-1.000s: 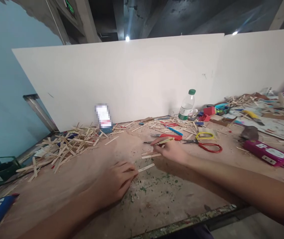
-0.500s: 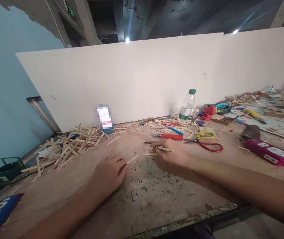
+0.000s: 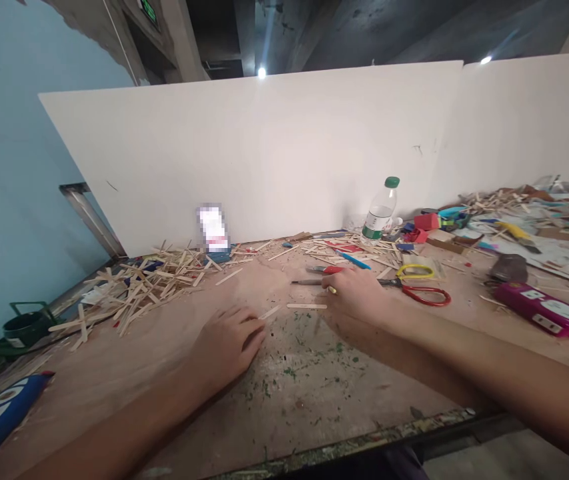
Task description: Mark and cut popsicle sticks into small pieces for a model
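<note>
My left hand (image 3: pixel 232 339) lies palm down on the wooden tabletop, its fingers stretched out. Its fingertips meet the near end of a small flat wooden stick (image 3: pixel 271 311). My right hand (image 3: pixel 354 291) is closed around a thin yellow pencil (image 3: pixel 332 291), of which only one end shows. Just below those fingers lies another wooden craft stick (image 3: pixel 307 306). A slim dark pointed tool (image 3: pixel 307 283) extends to the left of the right hand, its other end hidden. Behind the hand is a red-handled cutter (image 3: pixel 332 270), partly covered. Scissors (image 3: pixel 417 283) with yellow and red handles lie to the right.
A heap of wooden sticks (image 3: pixel 159 283) lies at the back left, beside a propped phone (image 3: pixel 213 229). A plastic bottle (image 3: pixel 379 217) stands by the white partition (image 3: pixel 264 160). A purple box-like object (image 3: pixel 544 309) is on the right; a blue-and-white packet (image 3: pixel 12 413) is at front left.
The pencil has turned in my right hand, so its long side no longer shows. That hand has shifted slightly right, uncovering more of the stick below it. The camera view has shifted slightly.
</note>
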